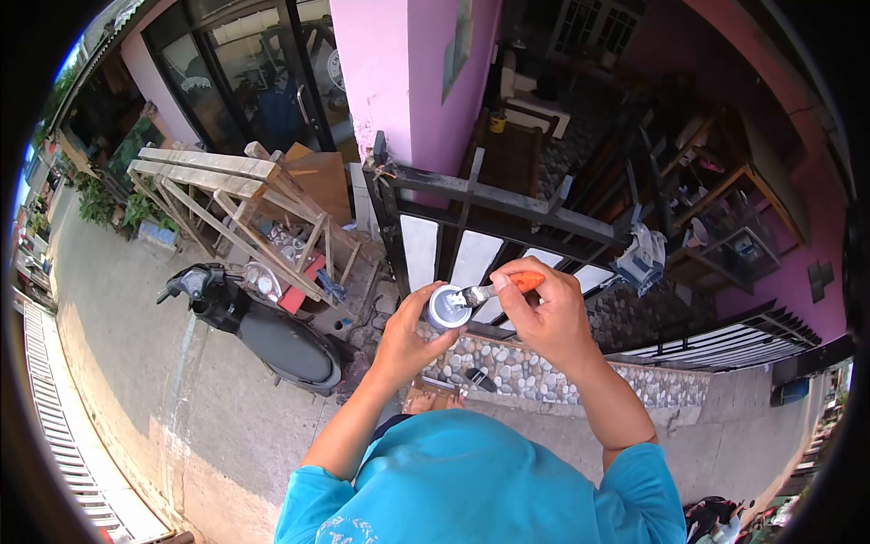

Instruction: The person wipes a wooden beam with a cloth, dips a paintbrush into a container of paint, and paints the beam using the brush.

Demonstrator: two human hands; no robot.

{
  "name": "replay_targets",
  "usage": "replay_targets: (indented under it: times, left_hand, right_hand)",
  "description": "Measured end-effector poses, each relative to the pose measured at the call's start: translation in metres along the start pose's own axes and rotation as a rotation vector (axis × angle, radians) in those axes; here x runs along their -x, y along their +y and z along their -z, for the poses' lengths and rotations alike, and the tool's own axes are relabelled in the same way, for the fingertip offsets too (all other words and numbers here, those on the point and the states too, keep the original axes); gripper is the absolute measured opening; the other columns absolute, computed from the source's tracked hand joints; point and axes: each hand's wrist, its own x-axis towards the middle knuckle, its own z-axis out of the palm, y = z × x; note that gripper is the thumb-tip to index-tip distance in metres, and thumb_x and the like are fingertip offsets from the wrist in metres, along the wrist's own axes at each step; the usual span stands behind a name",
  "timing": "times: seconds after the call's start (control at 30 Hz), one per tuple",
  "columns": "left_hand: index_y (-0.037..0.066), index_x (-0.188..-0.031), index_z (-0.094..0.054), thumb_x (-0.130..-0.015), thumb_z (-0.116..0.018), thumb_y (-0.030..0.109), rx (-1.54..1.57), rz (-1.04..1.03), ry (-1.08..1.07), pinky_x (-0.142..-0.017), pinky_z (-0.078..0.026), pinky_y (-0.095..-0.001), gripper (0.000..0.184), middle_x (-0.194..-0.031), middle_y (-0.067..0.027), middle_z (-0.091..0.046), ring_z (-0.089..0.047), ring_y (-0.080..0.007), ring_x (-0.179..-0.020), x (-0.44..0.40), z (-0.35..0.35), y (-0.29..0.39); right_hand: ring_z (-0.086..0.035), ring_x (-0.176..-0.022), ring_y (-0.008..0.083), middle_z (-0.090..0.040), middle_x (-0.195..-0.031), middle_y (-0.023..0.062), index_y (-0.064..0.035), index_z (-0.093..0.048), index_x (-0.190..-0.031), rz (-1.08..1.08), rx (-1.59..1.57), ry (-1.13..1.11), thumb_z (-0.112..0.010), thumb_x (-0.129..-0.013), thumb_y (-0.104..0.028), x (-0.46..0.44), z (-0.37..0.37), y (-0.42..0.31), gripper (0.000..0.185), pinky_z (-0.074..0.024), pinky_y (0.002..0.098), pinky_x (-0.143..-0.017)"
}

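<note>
My left hand [406, 337] is wrapped round a small paint can [439, 317], its open top facing up with whitish paint inside. My right hand [555, 315] grips a paintbrush [524, 282] by its orange handle. The brush's metal band points left, and its whitened tip is at the mouth of the can. Just beyond both hands stands a black metal gate [544, 214] with white panels [475, 257]. The fingertips behind the can are partly hidden.
A motorbike [281, 344] is parked at left beside a wooden frame [213, 181] holding assorted items. A pink pillar [399, 82] rises behind the gate. A cloth or bag [642, 261] hangs on the gate's right end. Pebbled paving [580, 381] and a dark sandal [481, 379] lie below.
</note>
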Motion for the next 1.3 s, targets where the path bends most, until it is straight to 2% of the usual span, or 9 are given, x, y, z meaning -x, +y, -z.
replay_targets:
  times: [0.1, 0.2, 0.43, 0.5, 0.73, 0.87, 0.93, 1.03, 1.3]
  left_hand:
    - [-0.001, -0.13, -0.056, -0.074, -0.084, 0.015, 0.029, 0.016, 0.001, -0.098, -0.05, -0.0385, 0.064, -0.124, -0.0185, -0.063, -0.063, -0.0315, -0.116, -0.002, -0.001, 0.0]
    - [-0.002, -0.13, -0.056, -0.074, -0.084, 0.015, 0.027, 0.02, 0.0, -0.097, -0.05, -0.038, 0.065, -0.123, -0.0188, -0.064, -0.064, -0.031, -0.115, -0.004, -0.002, -0.001]
    - [-0.002, -0.13, -0.055, -0.074, -0.084, 0.017, 0.042, -0.009, -0.026, -0.095, -0.051, -0.0372, 0.066, -0.122, -0.0189, -0.064, -0.065, -0.03, -0.112, -0.009, -0.009, -0.004]
    - [-0.002, -0.13, -0.056, -0.074, -0.084, 0.017, 0.046, -0.006, -0.026, -0.095, -0.051, -0.0372, 0.066, -0.122, -0.0187, -0.064, -0.065, -0.0299, -0.112, -0.01, -0.009, -0.004]
    - [-0.002, -0.13, -0.056, -0.074, -0.084, 0.018, 0.035, 0.0, -0.036, -0.094, -0.051, -0.0374, 0.066, -0.121, -0.0184, -0.065, -0.064, -0.0303, -0.112, -0.014, -0.008, -0.006]
    - [-0.002, -0.13, -0.056, -0.074, -0.085, 0.017, 0.043, 0.007, -0.04, -0.095, -0.051, -0.0381, 0.066, -0.121, -0.0186, -0.065, -0.064, -0.031, -0.112, -0.015, -0.007, -0.004]
    - [-0.002, -0.13, -0.055, -0.074, -0.085, 0.017, 0.03, -0.004, -0.035, -0.096, -0.051, -0.0381, 0.066, -0.121, -0.0187, -0.065, -0.064, -0.0311, -0.112, -0.017, -0.007, -0.004]
    - [-0.002, -0.13, -0.055, -0.074, -0.085, 0.016, 0.02, -0.016, -0.034, -0.096, -0.051, -0.0383, 0.066, -0.119, -0.0192, -0.065, -0.065, -0.0314, -0.112, -0.02, -0.009, -0.001]
    - [-0.003, -0.129, -0.056, -0.074, -0.084, 0.017, 0.05, -0.015, -0.036, -0.095, -0.051, -0.0377, 0.065, -0.117, -0.0197, -0.066, -0.066, -0.0314, -0.111, -0.023, -0.011, 0.004]
  right_hand:
    - [-0.059, -0.062, 0.0089, -0.067, -0.077, 0.0057, -0.0003, -0.066, -0.094, -0.048, -0.07, 0.069, -0.066, -0.095, -0.017, 0.003, 0.004, 0.01, 0.017, -0.0457, 0.0251, -0.057]
    - [-0.06, -0.065, 0.008, -0.065, -0.075, 0.0028, 0.0002, -0.068, -0.095, -0.185, -0.165, 0.06, -0.064, -0.097, -0.015, 0.009, 0.005, 0.016, 0.016, -0.0458, 0.0237, -0.059]
    - [-0.06, -0.065, 0.0066, -0.066, -0.079, 0.0037, 0.0006, -0.067, -0.098, -0.087, -0.138, 0.058, -0.062, -0.099, -0.016, 0.015, -0.002, 0.023, 0.018, -0.0462, 0.0213, -0.059]
    - [-0.06, -0.066, 0.0071, -0.066, -0.077, 0.0038, -0.0003, -0.067, -0.099, -0.197, -0.387, 0.158, -0.063, -0.098, -0.018, 0.018, -0.004, 0.033, 0.018, -0.0472, 0.0227, -0.059]
    - [-0.059, -0.066, 0.0066, -0.064, -0.078, 0.0036, -0.0003, -0.067, -0.101, -0.325, -0.537, 0.206, -0.059, -0.101, -0.016, 0.023, 0.009, 0.039, 0.018, -0.0463, 0.0197, -0.059]
    - [-0.061, -0.07, 0.0078, -0.065, -0.084, 0.0045, 0.0005, -0.067, -0.103, -0.264, -0.492, 0.185, -0.059, -0.1, -0.013, 0.033, 0.009, 0.036, 0.016, -0.0476, 0.0205, -0.062]
    - [-0.061, -0.08, 0.0099, -0.064, -0.094, 0.0041, -0.0021, -0.069, -0.106, -0.236, -0.495, 0.087, -0.063, -0.097, -0.01, 0.038, 0.01, 0.04, 0.014, -0.0493, 0.0233, -0.069]
    - [-0.061, -0.079, 0.012, -0.064, -0.095, 0.0062, -0.003, -0.07, -0.104, -0.063, -0.264, 0.036, -0.065, -0.092, -0.005, 0.038, 0.012, 0.038, 0.014, -0.0491, 0.0246, -0.071]
    - [-0.061, -0.083, 0.016, -0.063, -0.096, 0.0097, -0.0014, -0.071, -0.1, 0.057, -0.169, 0.037, -0.067, -0.083, -0.001, 0.049, 0.022, 0.024, 0.017, -0.0483, 0.0279, -0.073]
